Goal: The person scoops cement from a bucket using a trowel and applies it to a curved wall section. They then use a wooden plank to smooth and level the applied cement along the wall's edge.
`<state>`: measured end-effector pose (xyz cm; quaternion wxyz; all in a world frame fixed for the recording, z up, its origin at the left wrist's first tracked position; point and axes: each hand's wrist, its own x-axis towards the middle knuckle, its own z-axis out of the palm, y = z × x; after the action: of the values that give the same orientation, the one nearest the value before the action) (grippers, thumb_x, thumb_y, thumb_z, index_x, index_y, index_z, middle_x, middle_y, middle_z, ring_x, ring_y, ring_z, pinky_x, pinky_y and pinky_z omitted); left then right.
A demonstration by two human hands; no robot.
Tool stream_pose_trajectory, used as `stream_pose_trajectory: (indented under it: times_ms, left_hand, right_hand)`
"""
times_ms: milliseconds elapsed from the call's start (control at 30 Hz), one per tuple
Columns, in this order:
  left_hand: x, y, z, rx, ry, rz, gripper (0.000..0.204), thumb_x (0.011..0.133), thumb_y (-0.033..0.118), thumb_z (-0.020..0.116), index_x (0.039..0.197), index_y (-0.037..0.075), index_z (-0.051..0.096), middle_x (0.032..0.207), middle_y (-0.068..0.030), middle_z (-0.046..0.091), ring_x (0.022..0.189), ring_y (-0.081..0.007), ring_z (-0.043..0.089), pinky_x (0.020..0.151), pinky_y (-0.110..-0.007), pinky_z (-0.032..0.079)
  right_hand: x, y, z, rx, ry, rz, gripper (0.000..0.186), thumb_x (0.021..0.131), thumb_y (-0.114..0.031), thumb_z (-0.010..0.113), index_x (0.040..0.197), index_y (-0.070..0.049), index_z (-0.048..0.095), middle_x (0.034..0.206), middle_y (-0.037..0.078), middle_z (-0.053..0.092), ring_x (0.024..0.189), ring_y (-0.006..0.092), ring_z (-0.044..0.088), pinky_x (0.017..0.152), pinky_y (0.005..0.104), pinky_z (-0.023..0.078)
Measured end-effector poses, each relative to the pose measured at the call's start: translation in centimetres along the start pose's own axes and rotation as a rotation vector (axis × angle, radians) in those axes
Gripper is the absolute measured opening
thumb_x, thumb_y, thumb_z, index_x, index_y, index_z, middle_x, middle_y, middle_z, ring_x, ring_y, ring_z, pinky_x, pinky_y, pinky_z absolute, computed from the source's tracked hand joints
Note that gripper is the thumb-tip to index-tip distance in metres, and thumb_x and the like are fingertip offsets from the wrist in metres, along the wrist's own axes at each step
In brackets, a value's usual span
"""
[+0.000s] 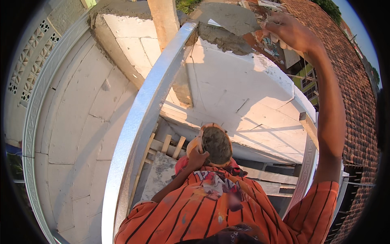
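Bowl (215, 144) of mortar — left hand (197, 156) cups its rim, elbow bent | right hand (290, 32) raised (arm straight up), fingers closed on a trowel (233, 18)

The right arm is stretched far up and forward, the elbow almost straight; the right hand (289, 31) is closed in a fist; the left arm is bent sharply, and the left hand (196, 157) is curled near the chest.

An orange short-sleeved shirt (203, 207) with thin black pinstripes, a printed chest graphic and paint smudges
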<state>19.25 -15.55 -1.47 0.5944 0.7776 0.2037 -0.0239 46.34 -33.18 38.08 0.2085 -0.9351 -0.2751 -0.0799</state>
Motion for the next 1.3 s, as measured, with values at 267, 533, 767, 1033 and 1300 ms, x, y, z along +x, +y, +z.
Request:
stream_pose_trajectory:
  times_ms: [267,533,767,1033,1300]
  left_hand:
    - [0.3,0.0,-0.3,0.085,-0.133,-0.167,0.033,0.074,0.023,0.067,0.089,-0.004,0.055,0.076,-0.0107,0.059,0.070,-0.0187,0.058,0.063,-0.035,0.046]
    - [0.7,-1.7,-0.1,0.058,-0.016,0.022,0.030,0.074,0.023,0.067,0.070,0.001,0.047,0.057,-0.0063,0.051,0.051,-0.0159,0.049,0.050,-0.035,0.040]
    - [0.8,-0.8,-0.3,0.083,-0.063,-0.027,0.030,0.075,0.022,0.067,0.071,0.001,0.047,0.060,-0.0064,0.050,0.054,-0.0166,0.051,0.050,-0.035,0.039]
    - [0.6,-2.6,0.1,-0.049,-0.047,0.028,0.032,0.074,0.022,0.067,0.062,0.001,0.047,0.052,-0.0041,0.048,0.046,-0.0147,0.047,0.045,-0.034,0.038]
    - [-0.2,-0.8,0.2,0.102,-0.100,-0.038,0.031,0.074,0.024,0.068,0.074,-0.001,0.049,0.058,-0.0078,0.053,0.051,-0.0161,0.053,0.048,-0.035,0.040]
  right_hand:
    - [-0.6,3.0,1.8,0.120,-0.369,0.201,0.036,0.089,-0.038,0.048,0.080,-0.007,0.065,0.069,0.005,0.055,0.059,0.0137,0.052,0.053,0.0302,0.043]
    - [-4.3,6.1,1.5,0.148,-0.321,0.283,0.038,0.086,-0.040,0.049,0.084,-0.006,0.065,0.067,0.006,0.054,0.060,0.0151,0.053,0.053,0.0300,0.044]
    - [-5.0,7.8,-2.0,0.140,-0.316,0.299,0.037,0.089,-0.039,0.049,0.084,-0.006,0.066,0.065,0.005,0.053,0.059,0.0121,0.052,0.049,0.0275,0.044]
    - [1.0,-2.1,-1.4,0.124,-0.359,0.427,0.038,0.089,-0.039,0.047,0.085,-0.006,0.065,0.058,-0.002,0.049,0.041,0.0084,0.044,0.036,0.0242,0.037]
    - [-3.4,8.3,2.0,0.263,-0.309,0.302,0.036,0.088,-0.036,0.051,0.087,-0.003,0.065,0.065,0.004,0.055,0.051,0.0130,0.050,0.046,0.0270,0.040]
